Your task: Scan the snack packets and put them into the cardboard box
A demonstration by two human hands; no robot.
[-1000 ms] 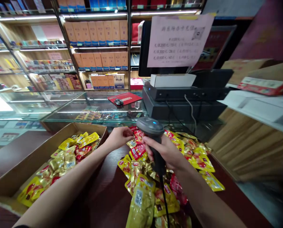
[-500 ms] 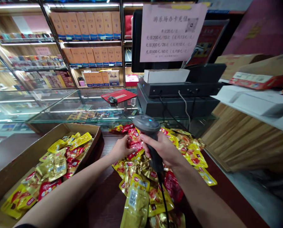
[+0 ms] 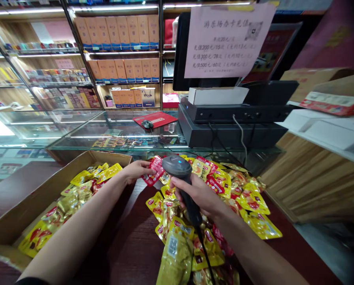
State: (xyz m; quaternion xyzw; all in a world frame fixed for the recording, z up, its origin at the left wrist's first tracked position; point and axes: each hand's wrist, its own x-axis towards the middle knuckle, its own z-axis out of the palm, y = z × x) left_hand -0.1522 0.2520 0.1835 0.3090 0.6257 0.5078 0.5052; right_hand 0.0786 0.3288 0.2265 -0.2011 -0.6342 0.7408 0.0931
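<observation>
2 bare hands over a dark tabletop (image 3: 132, 233). Left hand (image 3: 138, 170): fingers pinched on the left edge of 1 red packet (image 3: 153, 172), held up between the cardboard box (image 3: 43, 196) and the loose pile of packets (image 3: 224, 182). Right hand (image 3: 202, 194): fingers wrapped around the handle of a scanner (image 3: 177, 166), blue light (image 3: 180, 161) lit on its head. Scanner head and red packet are near each other; cannot tell from here whether they touch.

Possible faults, my judgement:

1) No read. Red wrapper is shiny and looks creased; glare or a fold across its code would be the cause. Its code is not visible to me.

2) Wrong read. A gold packet (image 3: 177, 257) lies with its code label (image 3: 173, 245) uppermost; the scanner swung that way might catch it instead.

3) Drop. The pinch takes only the edge, and the wrapper is probably slick. Fallen into the pile, it could be mixed up with similar red ones.

4) Snag. Cable (image 3: 205, 249) hangs across the pile; a sharp pull could drag packets along.
</observation>
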